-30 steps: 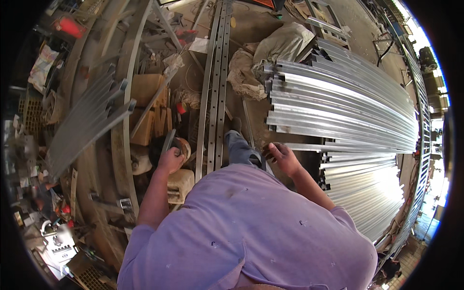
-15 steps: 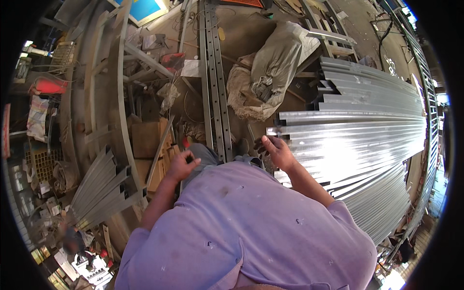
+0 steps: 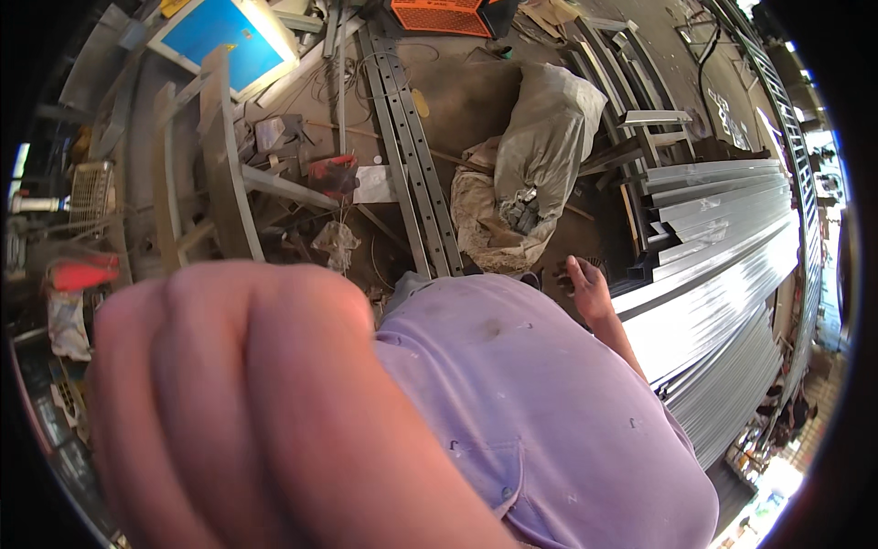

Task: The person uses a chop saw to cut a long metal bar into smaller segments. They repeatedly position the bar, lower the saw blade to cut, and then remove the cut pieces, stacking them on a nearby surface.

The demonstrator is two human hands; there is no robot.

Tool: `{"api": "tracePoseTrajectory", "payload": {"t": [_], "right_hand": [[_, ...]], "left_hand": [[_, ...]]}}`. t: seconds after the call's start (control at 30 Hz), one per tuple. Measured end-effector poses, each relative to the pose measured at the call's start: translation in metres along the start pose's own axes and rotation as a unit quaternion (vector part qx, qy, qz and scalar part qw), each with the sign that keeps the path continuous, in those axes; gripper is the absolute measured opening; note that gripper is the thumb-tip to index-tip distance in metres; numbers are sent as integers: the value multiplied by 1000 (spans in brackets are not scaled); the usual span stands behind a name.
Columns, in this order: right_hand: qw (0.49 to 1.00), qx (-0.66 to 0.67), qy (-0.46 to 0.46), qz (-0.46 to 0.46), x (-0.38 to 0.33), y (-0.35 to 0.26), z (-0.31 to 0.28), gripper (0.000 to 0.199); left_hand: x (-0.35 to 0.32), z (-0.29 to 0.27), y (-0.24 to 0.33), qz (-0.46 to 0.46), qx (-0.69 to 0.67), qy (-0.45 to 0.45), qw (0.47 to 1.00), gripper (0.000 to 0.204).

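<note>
My left hand (image 3: 238, 393) is raised very close to the camera and fills the lower left. Its fingers are curled over; whatever they may hold is hidden. My right hand (image 3: 588, 288) hangs beside my body with its fingers apart and nothing visible in it. Closest to it is a stack of long, shiny metal channels (image 3: 722, 279) on the right. Just ahead of that hand lies a dusty, crumpled grey sack (image 3: 553, 128), its open end toward me.
Perforated steel bars (image 3: 402, 137) run along the floor ahead. To the left stands a grey metal frame (image 3: 227, 165), with a blue panel (image 3: 229, 46) beyond it. An orange-and-black object (image 3: 439, 18) sits at the far edge. Metal sections (image 3: 654, 128) lie behind the channels.
My left hand has come up from waist height to right in front of the camera. My right hand has shifted right, and the view has swung toward the far floor.
</note>
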State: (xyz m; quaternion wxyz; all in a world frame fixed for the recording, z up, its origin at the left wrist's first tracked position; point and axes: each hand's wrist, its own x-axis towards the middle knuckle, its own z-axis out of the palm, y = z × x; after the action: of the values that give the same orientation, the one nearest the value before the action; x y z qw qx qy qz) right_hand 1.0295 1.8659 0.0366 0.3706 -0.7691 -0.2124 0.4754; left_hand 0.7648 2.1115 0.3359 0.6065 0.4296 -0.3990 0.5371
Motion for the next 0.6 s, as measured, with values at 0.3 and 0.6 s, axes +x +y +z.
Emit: {"api": "tracePoseTrajectory", "payload": {"t": [0.3,0.6], "right_hand": [[994,-53,16,95,68,-56,7,47],[996,-43,17,75,300,-99,-47,51]], "left_hand": [[55,-158,-67,36,-85,48,995,26],[114,-282,-245,-9,-72,33,997,28]]}}
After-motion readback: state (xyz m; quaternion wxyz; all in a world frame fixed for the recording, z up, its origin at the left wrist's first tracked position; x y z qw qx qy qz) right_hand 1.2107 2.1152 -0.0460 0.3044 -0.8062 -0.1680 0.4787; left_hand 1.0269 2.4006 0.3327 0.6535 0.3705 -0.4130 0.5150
